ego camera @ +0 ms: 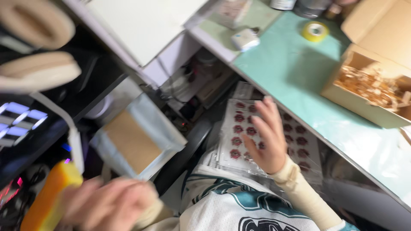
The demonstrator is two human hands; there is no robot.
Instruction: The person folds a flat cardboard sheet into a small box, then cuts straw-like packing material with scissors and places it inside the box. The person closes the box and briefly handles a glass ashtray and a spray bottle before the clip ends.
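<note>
Below the green table (295, 72), right hand (264, 137) rests fingers spread on a sticker sheet (239, 141); left hand (107, 204) blurred, fingers unclear.

Left hand (109, 203) low, blurred, fingers curled in a grip; right hand (265, 134) extended, fingers spread flat.

Glossy clear plastic sticker sheets (265, 141); a shiny silvery foil pouch (137, 139) with a matt brown paper panel; smooth mint tabletop (291, 64); matt cardboard box (368, 85).

Pale green worktable (295, 68), dim underside
</note>
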